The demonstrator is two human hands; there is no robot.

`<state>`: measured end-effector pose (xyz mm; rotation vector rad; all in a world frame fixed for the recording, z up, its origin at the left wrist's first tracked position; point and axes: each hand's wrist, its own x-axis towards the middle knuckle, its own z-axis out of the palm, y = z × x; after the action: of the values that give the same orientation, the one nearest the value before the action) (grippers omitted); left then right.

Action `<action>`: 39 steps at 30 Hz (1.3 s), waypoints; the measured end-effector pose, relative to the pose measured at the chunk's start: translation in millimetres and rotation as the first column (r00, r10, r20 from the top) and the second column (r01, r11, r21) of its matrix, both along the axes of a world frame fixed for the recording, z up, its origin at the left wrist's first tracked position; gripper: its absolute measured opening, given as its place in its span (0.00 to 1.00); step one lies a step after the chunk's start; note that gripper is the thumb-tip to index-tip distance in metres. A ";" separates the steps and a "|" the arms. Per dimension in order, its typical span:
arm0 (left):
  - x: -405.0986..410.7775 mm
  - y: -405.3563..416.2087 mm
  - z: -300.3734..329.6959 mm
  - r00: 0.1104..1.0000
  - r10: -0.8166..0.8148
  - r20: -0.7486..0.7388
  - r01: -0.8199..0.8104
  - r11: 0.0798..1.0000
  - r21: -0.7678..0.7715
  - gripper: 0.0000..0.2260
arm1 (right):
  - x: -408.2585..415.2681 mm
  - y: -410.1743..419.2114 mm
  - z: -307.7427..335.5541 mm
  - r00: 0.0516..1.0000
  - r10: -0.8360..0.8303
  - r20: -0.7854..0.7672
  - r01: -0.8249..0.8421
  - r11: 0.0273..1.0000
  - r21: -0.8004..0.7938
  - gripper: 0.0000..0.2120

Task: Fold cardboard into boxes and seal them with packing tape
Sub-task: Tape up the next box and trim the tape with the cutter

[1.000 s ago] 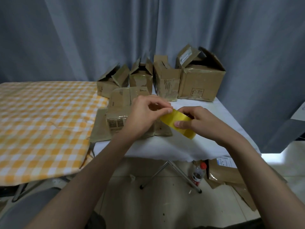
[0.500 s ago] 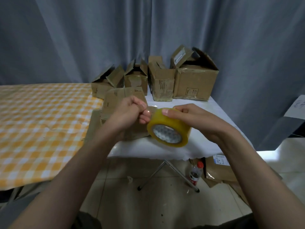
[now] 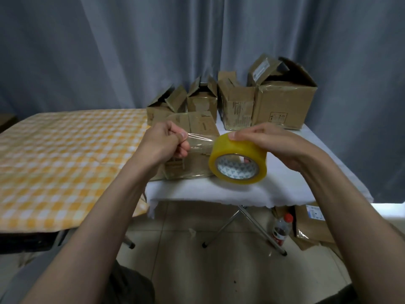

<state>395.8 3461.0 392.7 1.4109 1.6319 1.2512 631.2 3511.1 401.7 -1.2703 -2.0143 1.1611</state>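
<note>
Since half a second ago the hands have drawn apart, and a clear strip of tape (image 3: 200, 140) now stretches between them where they nearly touched.

Behind everything hangs a grey curtain (image 3: 109, 51). A yellow checked table (image 3: 54, 161) lies to the left, its near edge just beside the white table (image 3: 241, 191), whose front edge is ragged, with open floor below. Four open boxes (image 3: 282, 102) stand in a row at the white table's back. A flattened cardboard box (image 3: 192, 165) lies before them, partly hidden by the hands.

Held above the white table's front edge, the tape roll (image 3: 238, 159) is glossy yellow with a patterned core. The right hand (image 3: 271, 143) curls over it, thumb on top, a fingertip showing through the core. The left hand (image 3: 164, 143) pinches the strip's free end, its other fingers curled.

A bottle (image 3: 281, 230) stands on the floor.
</note>
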 end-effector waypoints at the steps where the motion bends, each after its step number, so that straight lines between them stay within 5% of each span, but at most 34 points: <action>1: -2.0 -0.8 -1.1 1.000 0.002 0.008 -0.002 1.000 -0.001 0.10 | -2.5 -0.1 -0.1 1.000 0.000 0.013 0.000 1.000 0.003 0.33; 3: -5.7 -1.5 -2.7 0.999 0.019 0.035 -0.019 1.000 0.001 0.09 | -6.9 1.1 -1.1 1.000 0.011 -0.007 -0.011 1.000 -0.023 0.36; 7: -13.6 0.5 -1.7 0.979 0.054 0.196 -0.057 0.998 0.009 0.05 | -7.8 6.9 -11.4 0.989 0.081 -0.126 -0.094 0.991 -0.098 0.12; 11: -18.4 -1.3 -4.8 0.978 0.007 0.209 -0.014 0.999 0.029 0.06 | -3.5 2.2 -18.6 0.970 0.034 -0.241 -0.073 0.985 -0.155 0.24; 14: -20.9 -3.2 -4.9 0.985 -0.014 0.173 0.002 0.998 0.069 0.05 | 2.4 -2.0 -17.0 0.958 0.083 -0.273 -0.114 0.989 -0.097 0.24; 17: -22.9 -2.9 -2.8 0.991 -0.037 0.131 0.030 0.998 0.057 0.06 | 6.9 -3.2 -12.8 0.979 0.105 -0.175 -0.120 0.990 -0.077 0.30; 21: -41.5 -1.5 -1.3 0.992 0.047 0.115 -0.056 0.996 0.075 0.07 | 13.9 8.1 -13.5 1.000 0.010 -0.017 -0.010 1.000 0.015 0.22; 28: -53.6 1.2 -16.3 0.989 0.113 0.099 -0.111 0.993 -0.029 0.08 | 8.8 41.4 -1.1 0.982 -0.170 0.087 0.152 0.971 0.183 0.43; 33: -59.1 5.3 -24.9 0.983 0.138 0.123 -0.127 0.988 -0.092 0.08 | 5.2 67.6 2.9 0.915 -0.258 0.310 0.165 0.941 0.296 0.29; 39: -65.8 12.4 -34.2 0.981 0.137 0.139 -0.112 0.979 -0.173 0.08 | -4.4 86.2 2.7 0.908 -0.125 0.399 0.078 0.988 0.133 0.29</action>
<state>329.9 3473.3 358.5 1.1027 1.6986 1.2296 626.8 3597.3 404.4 -1.6421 -2.2323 0.7631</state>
